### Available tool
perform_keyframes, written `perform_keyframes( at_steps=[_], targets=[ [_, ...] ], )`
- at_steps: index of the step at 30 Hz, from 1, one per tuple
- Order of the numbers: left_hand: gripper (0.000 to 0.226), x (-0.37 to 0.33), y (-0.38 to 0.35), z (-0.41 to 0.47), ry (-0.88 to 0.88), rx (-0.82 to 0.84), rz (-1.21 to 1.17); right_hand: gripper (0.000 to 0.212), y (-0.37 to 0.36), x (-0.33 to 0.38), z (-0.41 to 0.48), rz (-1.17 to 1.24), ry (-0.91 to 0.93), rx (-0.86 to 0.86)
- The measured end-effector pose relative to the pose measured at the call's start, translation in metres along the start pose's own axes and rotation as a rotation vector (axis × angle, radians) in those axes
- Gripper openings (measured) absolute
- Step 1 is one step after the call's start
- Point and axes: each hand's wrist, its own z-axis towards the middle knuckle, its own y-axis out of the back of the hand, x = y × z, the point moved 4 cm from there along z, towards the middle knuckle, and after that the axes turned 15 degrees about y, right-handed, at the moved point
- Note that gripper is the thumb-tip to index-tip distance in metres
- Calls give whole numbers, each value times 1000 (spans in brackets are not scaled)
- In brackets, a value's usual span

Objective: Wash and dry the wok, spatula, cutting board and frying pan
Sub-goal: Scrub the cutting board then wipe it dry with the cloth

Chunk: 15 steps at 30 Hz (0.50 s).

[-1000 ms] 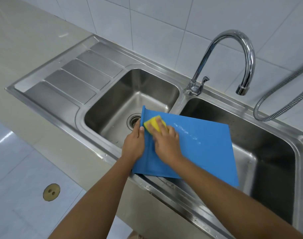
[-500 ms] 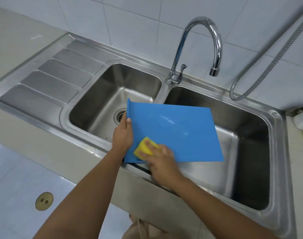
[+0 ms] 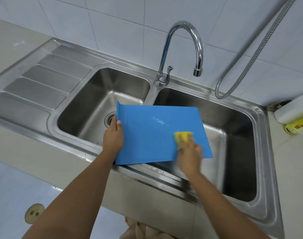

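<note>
**Kitchen sink: a blue cutting board under a sponge**

White wall tiles back a beige worktop (image 3: 26, 152) that carries a stainless-steel double sink (image 3: 152, 94). A ribbed drainboard (image 3: 43, 83) forms its left part. A tall curved chrome faucet (image 3: 199, 57) stands behind the divider between the two bowls, with its spout over the right bowl (image 3: 233, 135). A metal hose (image 3: 247, 69) hangs down the wall to the right. At the far right edge a white and yellow bottle (image 3: 297, 125) sits on the worktop, only partly in view.

A person, seen from their own head, holds a thin blue cutting board (image 3: 156, 131) over the sink. It lies nearly flat across the divider, with its left part above the left bowl (image 3: 95, 104) and its right part above the right bowl. Its near edge is at the sink's front rim; whether it touches the rim cannot be told. A raised lip runs along its left edge, and wet streaks shine near its middle.

The left hand (image 3: 112, 135) grips the board's left edge, thumb on top and fingers curled beneath, just beside the left bowl's round drain (image 3: 110, 119). The right hand (image 3: 188, 152), blurred by motion, presses a yellow sponge (image 3: 182, 135) onto the board's near right area, its fingers stretched out flat over the sponge.

Pale floor tiles (image 3: 9, 195) show at lower left, with a round fitting (image 3: 34, 213) set into them.
</note>
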Motion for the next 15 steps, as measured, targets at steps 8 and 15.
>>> perform_keyframes(
  at_steps=[8,15],
  targets=[
    [42,-2,1,-2,-12,-4,21,66,-16,51,3,24,509,65],
    [43,-4,0,0,-9,10,21,57,5,-30,19,-77,-312,10]
  ],
)
